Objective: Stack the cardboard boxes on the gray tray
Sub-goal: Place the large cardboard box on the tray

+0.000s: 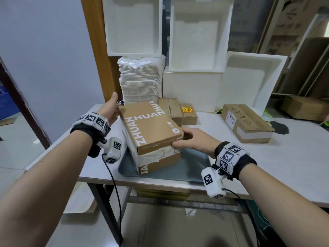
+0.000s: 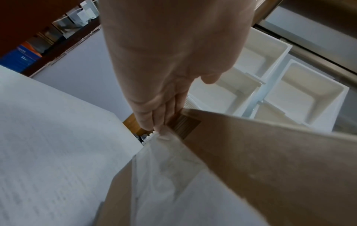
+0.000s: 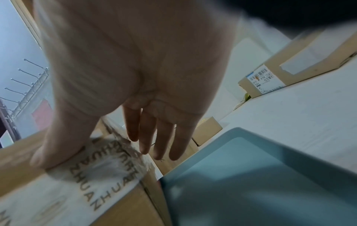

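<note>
1. Boxes first: the top box (image 1: pixel 151 125), printed ZHUAN, lies on the lower box (image 1: pixel 160 161), which stands in the left part of the gray tray (image 1: pixel 195 163); the top one sits askew, its near corner overhanging.
2. Left hand (image 1: pixel 111 108) is at the top box's far left corner; the left wrist view shows straight fingers (image 2: pixel 154 116) laid against the box edge, not curled round it — thumb free, hand open.
3. Right hand (image 1: pixel 191 139) is at the near right corner; thumb pressed on the taped edge, fingers (image 3: pixel 160 137) straight and reaching past the box side; open too, pressing rather than gripping.
4. Step in hand, as I judge it: settling and squaring the second box on the first — placement seems done, alignment not.
5. Next move likely calls for a light push from both corners to turn the top box flush with the one below; then letting go and reaching for another.
6. Three more boxes lie on the table (image 1: pixel 267 157): two small ones behind the stack; the long box (image 1: pixel 246 123) well to the right.
</note>
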Demonstrator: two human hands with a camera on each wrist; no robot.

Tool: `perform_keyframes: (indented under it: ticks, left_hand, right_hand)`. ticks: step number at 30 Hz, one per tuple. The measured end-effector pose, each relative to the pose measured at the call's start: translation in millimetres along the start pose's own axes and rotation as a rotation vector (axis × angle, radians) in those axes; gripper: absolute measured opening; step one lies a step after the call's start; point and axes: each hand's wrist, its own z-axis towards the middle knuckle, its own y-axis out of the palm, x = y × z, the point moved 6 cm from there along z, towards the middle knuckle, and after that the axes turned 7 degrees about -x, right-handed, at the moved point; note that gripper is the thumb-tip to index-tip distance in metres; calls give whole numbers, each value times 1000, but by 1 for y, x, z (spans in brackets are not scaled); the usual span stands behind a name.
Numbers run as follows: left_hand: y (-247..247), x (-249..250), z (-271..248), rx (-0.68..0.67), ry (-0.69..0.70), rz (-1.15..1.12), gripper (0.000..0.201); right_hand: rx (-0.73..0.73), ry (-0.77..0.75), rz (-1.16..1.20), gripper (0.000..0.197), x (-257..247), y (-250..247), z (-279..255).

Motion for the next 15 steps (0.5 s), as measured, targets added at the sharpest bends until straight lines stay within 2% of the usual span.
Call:
perform_keyframes:
  ticks: [1,3,7,9,15]
  left_hand:
    - [2,-1,1,-8,-3,-5,59]
    - [3,-2,3,3,-8,-53,56]
    - [-1,-4,8,-17,6,-76,72]
    - [-2,-6,11,-30,0,-71,86]
    - [-1,-8,2,-82,-67,-83,100]
  right_hand:
    - [11,-1,-4,37,2,-2,2]
    - [30,-7,-6,38,4,-5,4]
    - [54,-30,6,45,9,-13,5]
    - [73,-40,11,44,11,-19,4]
    - [180,-80,136,33,13,-50,-3]
